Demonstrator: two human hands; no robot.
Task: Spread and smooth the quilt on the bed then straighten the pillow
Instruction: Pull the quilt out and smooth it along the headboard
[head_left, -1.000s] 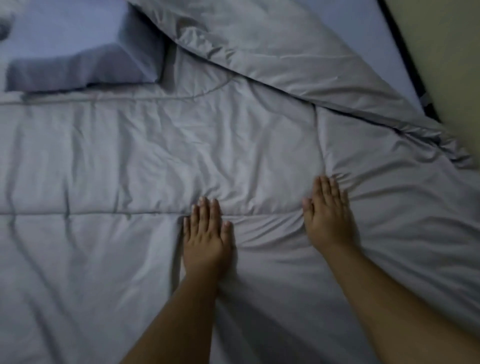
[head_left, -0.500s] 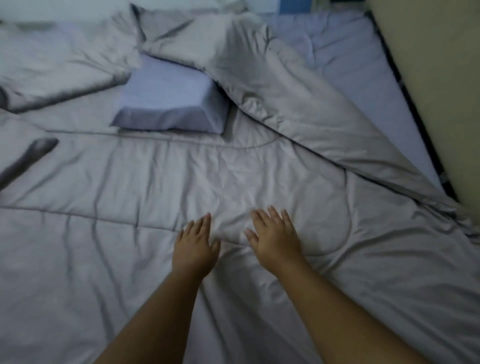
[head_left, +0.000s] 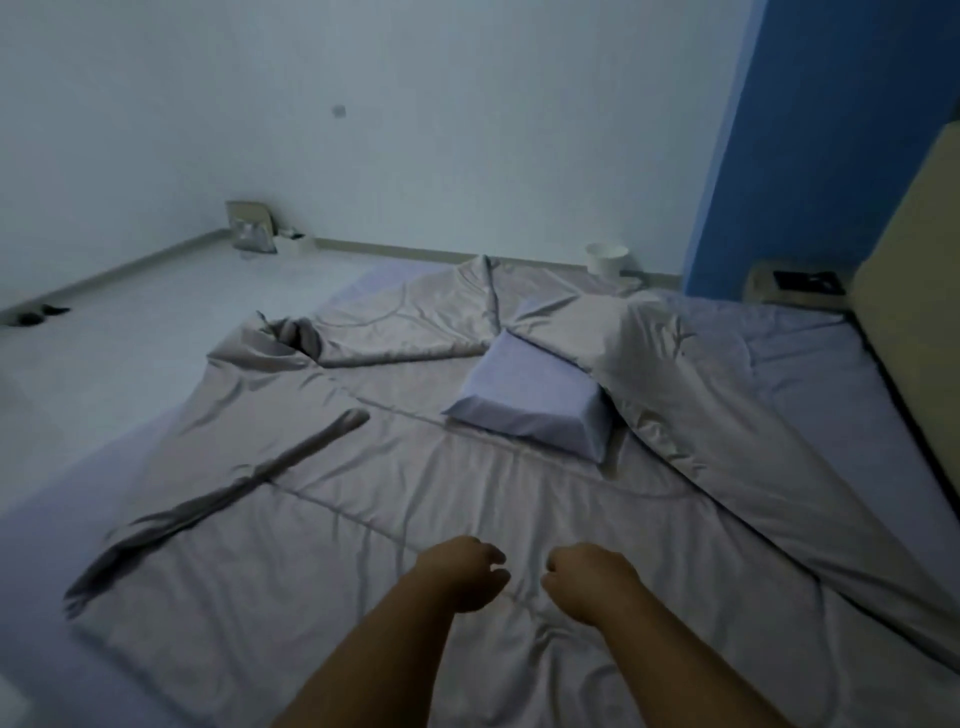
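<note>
- The bed (head_left: 810, 374) runs from the near edge of the view to the far wall. Bare sheet shows along its right side and in a strip on the left.
- The quilt (head_left: 467, 499) covers the middle of the bed, and it seems to run near to far. With its near end out of view, I cannot be sure of its long axis. The near panel looks fairly flat. The right flap (head_left: 675, 395) is folded back over itself, the far-left corner (head_left: 291, 338) is bunched, and a dark ridge (head_left: 291, 462) crosses the left part.
- The pillow (head_left: 530, 395) lies on top of the quilt, right of centre and far from the hands. Its long axis runs left to right and is skewed, with the right end nearer and touching the folded flap.
- The left hand (head_left: 462, 577) and right hand (head_left: 587, 579) are just beside each other above the near panel. Their fingers are loosely bent and appear to hold nothing.
- A second ago both palms pressed flat on the quilt, well apart, with fingers straight. They have since drawn together and lifted, and the view has risen to take in the whole bed.
- That suggests the near smoothing stroke is done. The folded flaps and the pillow remain, probably the flaps first.
</note>
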